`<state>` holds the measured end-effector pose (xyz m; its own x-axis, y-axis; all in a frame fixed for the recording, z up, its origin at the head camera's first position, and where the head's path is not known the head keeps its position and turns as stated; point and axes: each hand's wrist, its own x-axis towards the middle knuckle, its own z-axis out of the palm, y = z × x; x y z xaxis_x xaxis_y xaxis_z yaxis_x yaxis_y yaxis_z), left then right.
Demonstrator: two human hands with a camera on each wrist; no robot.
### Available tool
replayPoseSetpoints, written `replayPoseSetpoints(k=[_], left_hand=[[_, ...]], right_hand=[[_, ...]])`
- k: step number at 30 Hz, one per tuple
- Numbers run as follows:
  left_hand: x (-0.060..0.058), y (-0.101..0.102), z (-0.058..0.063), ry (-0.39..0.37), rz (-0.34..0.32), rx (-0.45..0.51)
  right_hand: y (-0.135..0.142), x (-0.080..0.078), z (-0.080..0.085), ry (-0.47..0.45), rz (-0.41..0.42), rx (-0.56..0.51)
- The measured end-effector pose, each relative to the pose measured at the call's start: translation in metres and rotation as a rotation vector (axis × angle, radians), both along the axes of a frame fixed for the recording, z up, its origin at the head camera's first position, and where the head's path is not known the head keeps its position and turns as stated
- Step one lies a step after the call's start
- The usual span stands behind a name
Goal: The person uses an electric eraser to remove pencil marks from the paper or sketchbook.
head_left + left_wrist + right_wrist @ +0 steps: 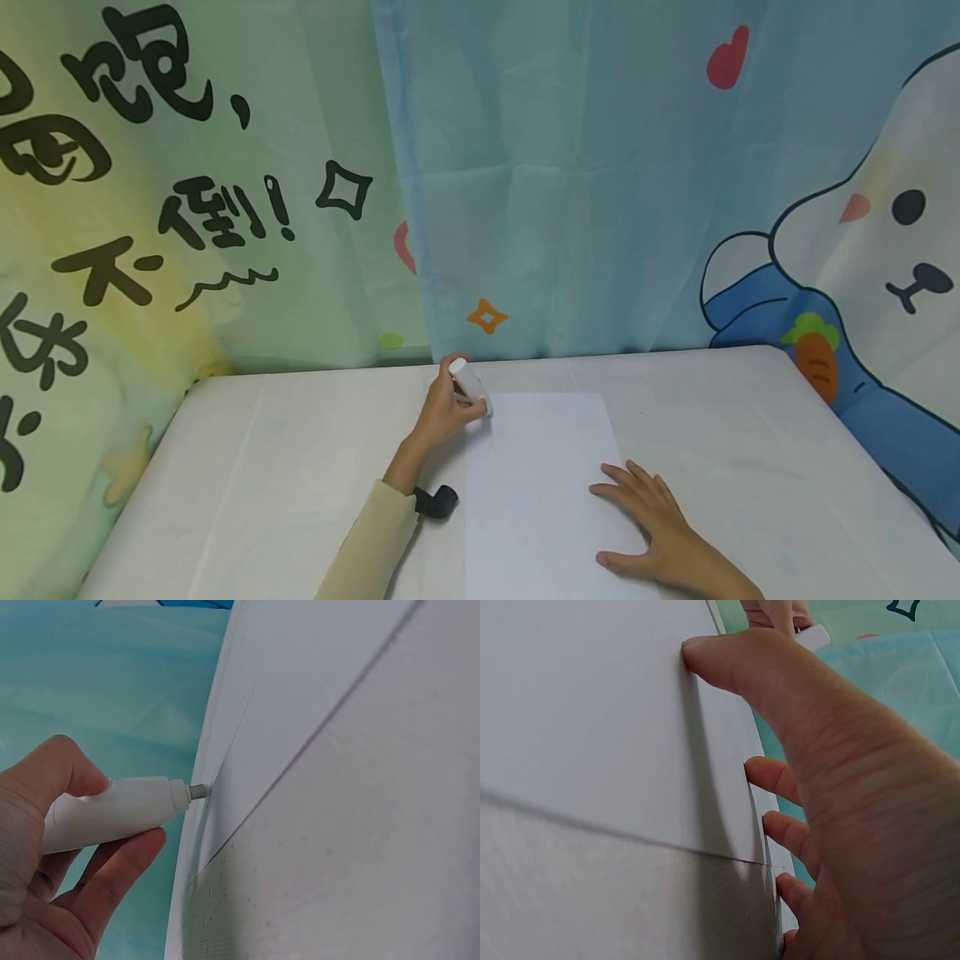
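Note:
In the head view my left hand [444, 410] holds a white correction pen [469, 383] near the top left corner of a blank white sheet of paper [543, 467]. From the left wrist view, thumb and fingers grip the plump white barrel of the correction pen [112, 814], and its narrow grey tip meets or nearly meets the paper [292, 697] by its edge. My right hand [652, 521] rests with spread fingers over the sheet's right edge; its thumb [712, 660] and fingertips touch the surface in the right wrist view.
The sheet lies on a table with a white cover [315, 442]. Behind the far edge hangs a printed curtain [540, 183] with writing and a cartoon figure [885, 250]. A black device [438, 502] is strapped at the left wrist.

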<state>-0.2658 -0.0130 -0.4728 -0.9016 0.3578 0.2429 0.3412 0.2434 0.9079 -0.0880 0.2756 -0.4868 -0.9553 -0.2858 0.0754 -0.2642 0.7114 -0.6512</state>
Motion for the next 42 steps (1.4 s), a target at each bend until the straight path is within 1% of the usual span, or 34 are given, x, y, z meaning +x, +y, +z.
replayPoseSetpoints(k=[2, 7, 9, 11, 15, 17, 22, 29, 35, 42], left_hand=[[0.003, 0.0, 0.007, -0.002, -0.003, -0.005], [0.017, -0.003, 0.032, -0.013, -0.006, -0.004], [0.019, -0.003, 0.035, -0.006, -0.009, -0.002], [0.015, -0.002, 0.028, -0.005, -0.01, 0.007], [0.002, -0.001, 0.005, 0.003, -0.014, 0.027], [-0.002, -0.001, -0.002, 0.012, -0.012, 0.034], [-0.002, -0.002, -0.003, 0.009, -0.008, 0.035], [-0.003, -0.001, -0.004, 0.007, -0.019, 0.029], [-0.002, -0.001, -0.005, 0.012, -0.017, 0.016], [-0.002, 0.0, -0.004, 0.012, -0.011, 0.014]], right_hand=[[0.0, -0.001, 0.0, 0.01, 0.003, 0.001], [0.0, -0.002, 0.0, 0.01, 0.003, 0.006], [0.0, -0.002, 0.0, -0.002, 0.001, 0.007], [0.0, -0.002, 0.001, -0.005, -0.001, 0.011], [0.0, -0.002, 0.002, -0.007, -0.001, 0.012], [0.0, -0.002, 0.001, 0.003, 0.0, 0.013], [0.0, -0.001, -0.001, 0.004, 0.001, 0.007], [0.0, 0.0, -0.001, -0.011, -0.006, 0.005], [0.002, 0.0, -0.003, 0.021, 0.007, 0.013], [0.002, 0.0, -0.003, 0.037, 0.004, 0.019]])
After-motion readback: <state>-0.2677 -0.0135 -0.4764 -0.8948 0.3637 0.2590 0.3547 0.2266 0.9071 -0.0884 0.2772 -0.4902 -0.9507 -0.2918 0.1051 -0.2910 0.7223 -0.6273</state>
